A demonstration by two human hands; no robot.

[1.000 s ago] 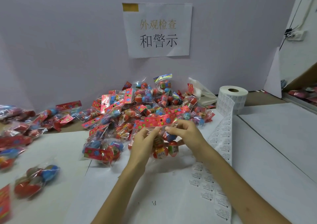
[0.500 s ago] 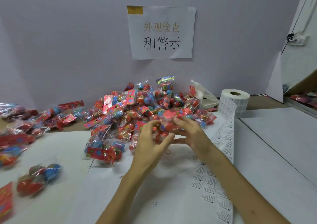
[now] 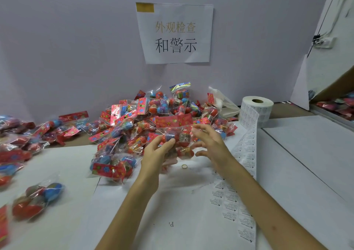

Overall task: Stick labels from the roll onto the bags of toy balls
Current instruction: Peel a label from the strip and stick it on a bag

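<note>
Your L hand point(image 3: 156, 154) grips the bag of toy balls point(image 3: 180, 134) from below-left, red header card up, long axis pointing away from you. R hand point(image 3: 210, 144) is loose, fingers spread, just beside the bag's right edge, holding nothing. The label strip point(image 3: 247, 154) lies just right of R hand (roll point(image 3: 256, 110) farther back), so R hand looks best placed to peel.

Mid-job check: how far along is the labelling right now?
Possibly done: the bags spread at the left, though no labels are legible on them. In hand: the left hand grips one bag; the right hand hovers open beside it, no label visible. Left: the big pile, with the label strip from the roll ready.
</note>
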